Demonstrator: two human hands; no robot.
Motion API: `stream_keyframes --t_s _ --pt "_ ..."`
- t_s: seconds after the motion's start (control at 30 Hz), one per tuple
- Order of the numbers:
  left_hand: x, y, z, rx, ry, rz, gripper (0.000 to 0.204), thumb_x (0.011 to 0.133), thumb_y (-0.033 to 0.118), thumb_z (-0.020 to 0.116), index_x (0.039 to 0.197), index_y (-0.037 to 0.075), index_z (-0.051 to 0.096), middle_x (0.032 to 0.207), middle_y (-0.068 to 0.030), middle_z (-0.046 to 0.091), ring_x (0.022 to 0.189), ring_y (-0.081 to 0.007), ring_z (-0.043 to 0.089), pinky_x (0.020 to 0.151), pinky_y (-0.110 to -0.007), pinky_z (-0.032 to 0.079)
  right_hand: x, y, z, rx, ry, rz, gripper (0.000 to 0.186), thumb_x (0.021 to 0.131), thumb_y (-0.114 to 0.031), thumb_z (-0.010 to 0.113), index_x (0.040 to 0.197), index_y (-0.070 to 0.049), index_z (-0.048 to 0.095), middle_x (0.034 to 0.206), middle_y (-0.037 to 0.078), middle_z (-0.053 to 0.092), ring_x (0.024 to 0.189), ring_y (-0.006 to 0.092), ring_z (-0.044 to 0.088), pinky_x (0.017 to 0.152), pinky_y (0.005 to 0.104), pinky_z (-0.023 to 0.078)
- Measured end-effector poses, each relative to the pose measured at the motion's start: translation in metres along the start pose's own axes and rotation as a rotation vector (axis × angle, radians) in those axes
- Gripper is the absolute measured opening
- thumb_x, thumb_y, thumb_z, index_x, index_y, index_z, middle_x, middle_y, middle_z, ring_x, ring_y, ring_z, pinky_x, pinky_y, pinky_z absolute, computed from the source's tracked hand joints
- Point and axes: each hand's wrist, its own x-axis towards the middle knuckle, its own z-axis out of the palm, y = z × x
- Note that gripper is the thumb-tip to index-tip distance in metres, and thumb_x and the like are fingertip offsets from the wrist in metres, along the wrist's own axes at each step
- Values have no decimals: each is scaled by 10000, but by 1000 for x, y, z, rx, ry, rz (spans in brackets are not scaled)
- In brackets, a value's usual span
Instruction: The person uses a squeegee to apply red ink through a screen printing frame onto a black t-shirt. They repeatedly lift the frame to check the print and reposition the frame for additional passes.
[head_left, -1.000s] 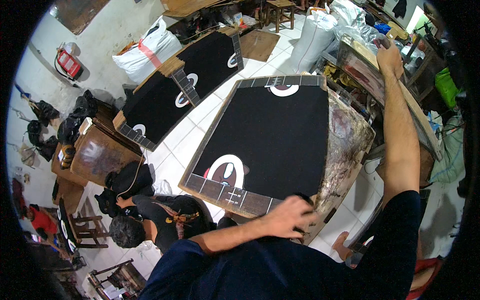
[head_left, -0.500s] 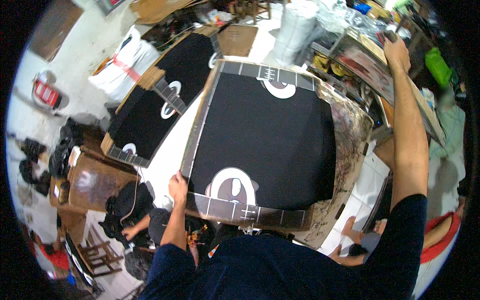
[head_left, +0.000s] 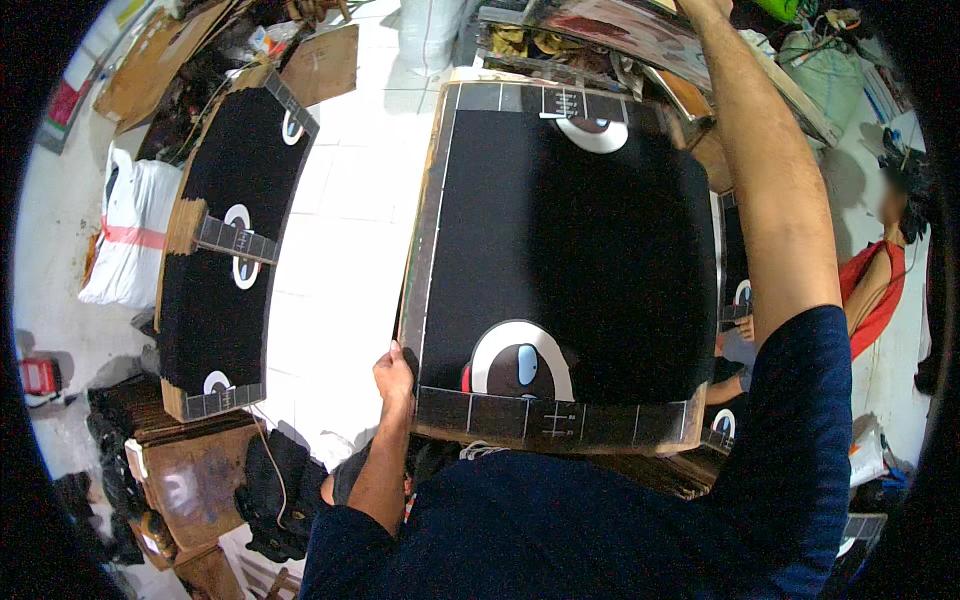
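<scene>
In front of me is a flat board (head_left: 600,424) with black fabric (head_left: 580,240) stretched over it, bearing white ring-shaped eye prints at its near and far ends. My left hand (head_left: 394,370) is closed on the board's left edge near the front corner, thumb up. My right arm reaches forward over the right side. Only part of my right hand (head_left: 706,10) shows at the upper picture edge, by a wood-edged frame (head_left: 620,28) with a smeared red and grey surface. Its fingers are cut off, so its grip is hidden.
Left, across white floor tiles (head_left: 330,250), lie more boards with black printed fabric (head_left: 225,140). A white sack (head_left: 135,235) stands beyond them. Part of a person in red (head_left: 875,290) appears at the right, near similar boards (head_left: 735,250). A plastic-wrapped roll (head_left: 430,35) stands at the back.
My view has turned, and the board now sits straighter before me. The paint-stained surface beside it is out of sight. My right hand has slid to the upper picture edge; my left keeps hold.
</scene>
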Motion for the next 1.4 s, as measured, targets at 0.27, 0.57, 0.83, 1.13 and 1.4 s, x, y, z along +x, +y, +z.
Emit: stream_keyframes --t_s 0.27,0.57,0.83,1.13,1.4 --pt "-25 26 -53 229 -82 394 617 755 434 916 1022 -71 682 851 -205 726 801 -349 714 741 -440 553 14 10 8 -32 -53 31 408 898 -422 665 1224 -184 721 1192 217 726 1148 399 683 984 489 541" --pt "-19 54 -64 427 -213 411 575 742 405 921 937 -61 644 833 -245 701 795 -425 696 743 -481 547 30 2 9 -57 -12 4 402 907 -408 654 1239 -187 711 1225 203 720 1156 398 681 982 493 545" --pt "-18 75 -57 496 -201 384 602 755 361 915 1053 -67 613 929 -277 712 928 -460 711 827 -493 554 44 -3 4 -28 -10 -3 394 914 -385 641 1264 -217 706 1253 189 712 1198 383 663 1015 490 525" --pt "-10 80 -52 438 -245 395 711 778 339 899 1218 -51 499 1010 -304 696 981 -467 702 867 -484 546 65 6 11 -108 2 -26 547 838 -477 714 1311 -203 694 1305 180 697 1215 361 668 1032 470 533" --pt "14 64 -46 600 -280 402 712 744 420 915 1138 -63 573 1059 -265 656 1010 -422 665 890 -462 538 53 -3 -1 -129 -42 1 601 813 -532 743 1278 -152 707 1285 201 703 1202 374 672 1005 485 539"
